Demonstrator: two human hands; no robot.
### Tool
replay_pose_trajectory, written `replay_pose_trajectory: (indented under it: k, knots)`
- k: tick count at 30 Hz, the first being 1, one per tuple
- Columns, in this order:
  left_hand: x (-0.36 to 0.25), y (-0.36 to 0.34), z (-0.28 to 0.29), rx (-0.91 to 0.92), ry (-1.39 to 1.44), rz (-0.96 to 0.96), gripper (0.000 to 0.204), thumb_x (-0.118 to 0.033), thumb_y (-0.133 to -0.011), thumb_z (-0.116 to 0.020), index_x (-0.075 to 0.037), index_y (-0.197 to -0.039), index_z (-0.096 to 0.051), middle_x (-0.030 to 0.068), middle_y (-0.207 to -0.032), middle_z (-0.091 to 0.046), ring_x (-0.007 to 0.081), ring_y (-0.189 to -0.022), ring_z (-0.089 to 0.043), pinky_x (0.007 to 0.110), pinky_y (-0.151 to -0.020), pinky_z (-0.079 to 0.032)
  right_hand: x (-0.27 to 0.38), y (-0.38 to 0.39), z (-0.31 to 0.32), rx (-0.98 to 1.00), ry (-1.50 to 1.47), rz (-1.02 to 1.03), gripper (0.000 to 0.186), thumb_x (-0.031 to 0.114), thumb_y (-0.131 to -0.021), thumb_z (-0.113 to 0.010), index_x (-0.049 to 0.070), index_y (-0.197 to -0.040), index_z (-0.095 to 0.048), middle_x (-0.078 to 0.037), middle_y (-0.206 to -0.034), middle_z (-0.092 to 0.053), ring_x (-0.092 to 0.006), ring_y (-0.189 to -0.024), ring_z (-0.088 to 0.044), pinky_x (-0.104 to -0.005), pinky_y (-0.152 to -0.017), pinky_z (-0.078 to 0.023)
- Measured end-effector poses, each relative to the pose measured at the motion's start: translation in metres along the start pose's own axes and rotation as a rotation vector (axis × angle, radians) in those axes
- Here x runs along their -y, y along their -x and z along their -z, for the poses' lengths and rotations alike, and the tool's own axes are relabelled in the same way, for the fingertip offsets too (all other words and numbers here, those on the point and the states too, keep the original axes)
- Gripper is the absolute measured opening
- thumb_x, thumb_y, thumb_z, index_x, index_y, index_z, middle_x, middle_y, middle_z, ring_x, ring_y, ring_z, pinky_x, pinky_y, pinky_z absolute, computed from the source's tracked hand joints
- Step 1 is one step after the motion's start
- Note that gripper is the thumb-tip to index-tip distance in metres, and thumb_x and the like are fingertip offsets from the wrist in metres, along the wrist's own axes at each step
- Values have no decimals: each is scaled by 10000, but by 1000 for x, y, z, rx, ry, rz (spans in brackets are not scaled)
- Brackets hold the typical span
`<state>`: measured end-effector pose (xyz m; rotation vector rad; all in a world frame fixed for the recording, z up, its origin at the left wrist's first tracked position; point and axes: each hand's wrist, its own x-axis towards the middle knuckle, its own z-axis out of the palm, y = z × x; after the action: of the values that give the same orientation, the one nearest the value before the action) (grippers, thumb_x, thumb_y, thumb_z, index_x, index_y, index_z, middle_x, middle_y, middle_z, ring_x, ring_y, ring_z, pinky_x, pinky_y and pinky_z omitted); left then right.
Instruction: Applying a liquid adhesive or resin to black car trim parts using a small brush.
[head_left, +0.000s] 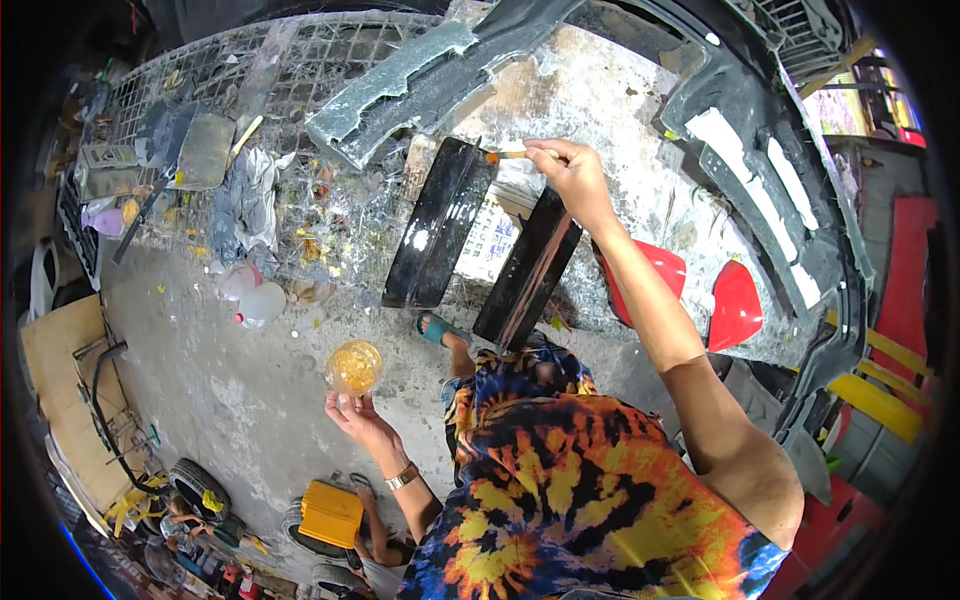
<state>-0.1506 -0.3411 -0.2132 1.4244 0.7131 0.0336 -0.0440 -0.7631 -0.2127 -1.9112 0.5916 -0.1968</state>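
The right hand (573, 180) pinches a slim brush (514, 155) beside a glossy black panel (432, 235); the left hand (365, 425) grasps a clear cup (355, 368). The right forearm (652, 300) partly hides a red panel (668, 266).

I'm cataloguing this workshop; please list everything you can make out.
Workbench: one, whitish, top
Brush: one, orange tip, upper centre
Cup: one, clear with amber contents, left of centre
Panels: two, glossy black, at the bench
Jagged pieces: uncounted, grey, beyond panels
Red pieces: two, red, bench's right
Frame: one, black with white patches, right
Containers: at least two, translucent, left
Clutter: uncounted, mixed, bench's left
Tyres: at least two, dark, lower left
Box: one, yellow, lower left
Co-worker: at least one, colours unclear, lower left
Shirt: one, multicoloured, lower centre
Left hand: one, bare, holding cup
Right hand: one, bare, holding brush
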Motion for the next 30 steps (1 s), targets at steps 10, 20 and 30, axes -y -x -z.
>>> replay_pose_trajectory:
  k: [10,20,30]
  knots:
    - [0,-6,1,2,20,-5,347,-273,-939,-540,-76,-1177,-384,127,-1184,-521,194,-1070,-546,326,-875,-460,16,102,-55,243,533,583,273,122,-809,-646,43,-1070,-635,-36,-742,-532,-170,-556,-583,-292,-484,-507]
    - [-1,-8,3,-9,34,-1,359,-281,-929,-553,-72,-1168,-386,120,-1133,-551,181,-1028,-562,317,-865,-466,49,120,-59,512,141,258,244,172,-856,-627,56,-1065,-675,-144,-894,-667,-282,-731,-652,-352,-684,-541]
    - [-1,-8,-2,-44,31,13,382,-310,-908,-579,-94,-1164,-395,96,-1110,-563,168,-1000,-557,304,-818,-451,-6,-17,-4,158,24,-28,168,137,-862,-627,5,-926,-709,-21,-676,-631,-72,-646,-529,-263,-617,-441]
